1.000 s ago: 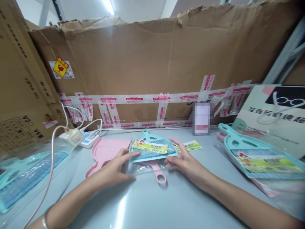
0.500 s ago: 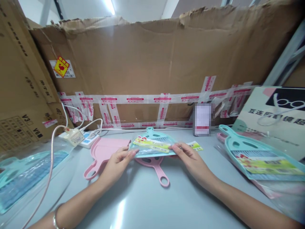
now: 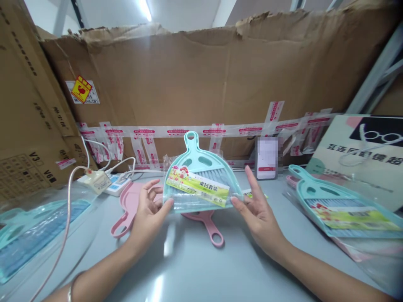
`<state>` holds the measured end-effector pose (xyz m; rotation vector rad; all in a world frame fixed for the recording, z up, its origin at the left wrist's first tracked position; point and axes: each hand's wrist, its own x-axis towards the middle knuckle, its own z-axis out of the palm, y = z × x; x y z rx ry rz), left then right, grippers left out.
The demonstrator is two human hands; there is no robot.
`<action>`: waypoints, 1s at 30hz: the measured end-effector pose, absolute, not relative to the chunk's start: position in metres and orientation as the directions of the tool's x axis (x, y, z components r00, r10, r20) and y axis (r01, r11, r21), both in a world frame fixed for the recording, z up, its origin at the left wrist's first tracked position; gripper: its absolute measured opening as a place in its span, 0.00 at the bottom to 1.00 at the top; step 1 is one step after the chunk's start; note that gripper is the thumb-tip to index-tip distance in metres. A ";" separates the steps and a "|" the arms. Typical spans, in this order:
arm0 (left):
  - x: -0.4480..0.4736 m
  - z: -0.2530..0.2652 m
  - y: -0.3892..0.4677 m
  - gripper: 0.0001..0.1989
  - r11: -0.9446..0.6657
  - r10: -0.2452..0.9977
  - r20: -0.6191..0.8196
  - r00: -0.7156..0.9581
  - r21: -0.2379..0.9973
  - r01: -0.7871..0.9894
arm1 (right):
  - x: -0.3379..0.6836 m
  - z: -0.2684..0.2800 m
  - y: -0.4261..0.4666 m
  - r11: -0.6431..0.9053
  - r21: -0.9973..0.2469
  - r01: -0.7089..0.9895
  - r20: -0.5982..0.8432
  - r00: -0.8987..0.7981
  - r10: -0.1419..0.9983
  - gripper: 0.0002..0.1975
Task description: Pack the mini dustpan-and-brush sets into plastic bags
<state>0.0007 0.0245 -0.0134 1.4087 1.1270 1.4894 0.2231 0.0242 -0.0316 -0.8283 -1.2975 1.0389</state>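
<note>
A turquoise dustpan and brush set (image 3: 201,176) in a clear plastic bag is tilted up, its ringed handle at the top and a yellow-green label across the front. My left hand (image 3: 153,205) grips its lower left corner, the thumb in front. My right hand (image 3: 255,209) pinches the lower right corner, with the index finger raised. Below and behind it, a pink brush or pan with a ringed handle (image 3: 212,230) lies on the table, mostly hidden. A pink dustpan (image 3: 127,201) lies flat behind my left hand.
Bagged turquoise sets lie at the right (image 3: 346,205) and the left (image 3: 40,230). A phone (image 3: 267,157) leans on the big carton (image 3: 204,79) at the back. A power strip (image 3: 118,184) with cables stands back left; a pale printed box (image 3: 362,159) is at right.
The bagged turquoise set has been tilted from nearly flat to upright, so its front and label face me. My right index finger has lifted. The pink pieces stay put.
</note>
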 end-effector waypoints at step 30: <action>-0.005 -0.005 0.025 0.21 -0.169 0.970 0.144 0.196 0.979 0.118 | 0.305 0.035 0.057 0.243 -0.970 -0.027 0.216 0.373 0.902 0.04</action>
